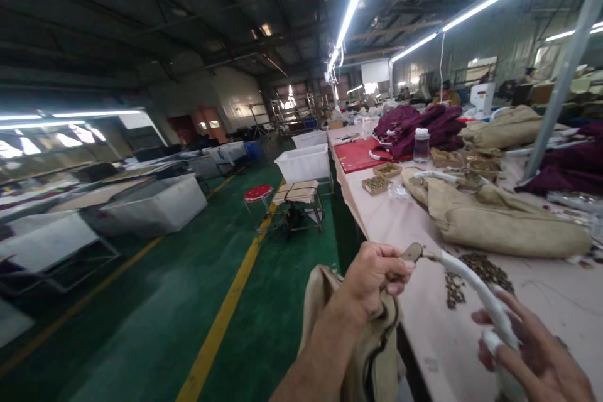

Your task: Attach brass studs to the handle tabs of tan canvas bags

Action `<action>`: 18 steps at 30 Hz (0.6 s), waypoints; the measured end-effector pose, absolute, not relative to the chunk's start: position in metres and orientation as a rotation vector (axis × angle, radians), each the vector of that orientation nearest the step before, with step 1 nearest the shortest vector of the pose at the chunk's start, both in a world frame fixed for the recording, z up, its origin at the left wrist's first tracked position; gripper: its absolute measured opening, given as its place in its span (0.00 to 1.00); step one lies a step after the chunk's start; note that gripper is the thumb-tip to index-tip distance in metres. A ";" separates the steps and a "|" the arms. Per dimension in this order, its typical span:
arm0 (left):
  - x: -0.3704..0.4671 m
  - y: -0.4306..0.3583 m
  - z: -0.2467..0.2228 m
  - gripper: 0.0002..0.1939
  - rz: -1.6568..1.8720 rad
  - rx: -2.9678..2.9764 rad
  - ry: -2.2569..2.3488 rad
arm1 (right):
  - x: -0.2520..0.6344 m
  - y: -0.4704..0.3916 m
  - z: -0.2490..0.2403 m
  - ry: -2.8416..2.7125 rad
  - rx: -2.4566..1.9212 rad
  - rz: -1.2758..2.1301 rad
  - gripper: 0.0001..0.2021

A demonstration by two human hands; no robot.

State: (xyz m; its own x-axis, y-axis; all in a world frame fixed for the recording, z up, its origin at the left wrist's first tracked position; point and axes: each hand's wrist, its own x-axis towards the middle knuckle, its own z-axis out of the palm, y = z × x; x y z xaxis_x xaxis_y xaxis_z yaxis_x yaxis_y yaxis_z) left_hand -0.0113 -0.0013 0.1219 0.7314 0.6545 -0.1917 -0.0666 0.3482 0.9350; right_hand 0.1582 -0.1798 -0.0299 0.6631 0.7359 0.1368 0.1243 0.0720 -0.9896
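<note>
My left hand [374, 273] pinches a small khaki tab [413, 252] at the top of a khaki fabric bag [379, 358]. The bag hangs at the table's near edge, with part of it behind my forearm. From the tab a white-wrapped bag handle [471, 279] curves over the table to the right. My right hand [537, 345] is loosely curled round this handle, its fingers partly behind it; a white wrap covers one fingertip. Small brass-coloured metal pieces [487, 270] lie loose on the table beneath the handle.
Another khaki bag [509, 217] lies across the pale-covered table [452, 352]. Beyond are open boxes of small metal parts [377, 184], a clear bottle [421, 146] and purple bags [419, 125]. A metal post [563, 69] rises at right. Left are a red stool [258, 193] and white bins [304, 164].
</note>
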 end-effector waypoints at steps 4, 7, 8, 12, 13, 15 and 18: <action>0.008 0.006 0.064 0.13 0.343 0.978 0.578 | 0.204 -0.176 -0.039 -0.825 -1.678 0.390 0.30; 0.015 0.010 0.038 0.14 0.257 0.874 0.545 | 0.238 -0.182 -0.042 -1.072 -1.634 0.437 0.18; 0.016 0.012 0.032 0.14 0.218 0.864 0.518 | 0.250 -0.186 -0.043 -1.173 -1.593 0.486 0.16; 0.010 0.021 0.011 0.17 0.116 0.954 0.428 | 0.282 -0.205 -0.044 -1.374 -1.523 0.552 0.14; 0.007 0.023 0.007 0.18 0.102 0.997 0.424 | 0.285 -0.210 -0.044 -1.392 -1.517 0.578 0.14; 0.004 0.025 -0.002 0.20 0.053 1.092 0.423 | 0.285 -0.218 -0.043 -1.427 -1.526 0.697 0.13; 0.004 0.024 -0.017 0.22 -0.068 1.224 0.429 | 0.273 -0.231 -0.041 -1.457 -1.594 0.948 0.12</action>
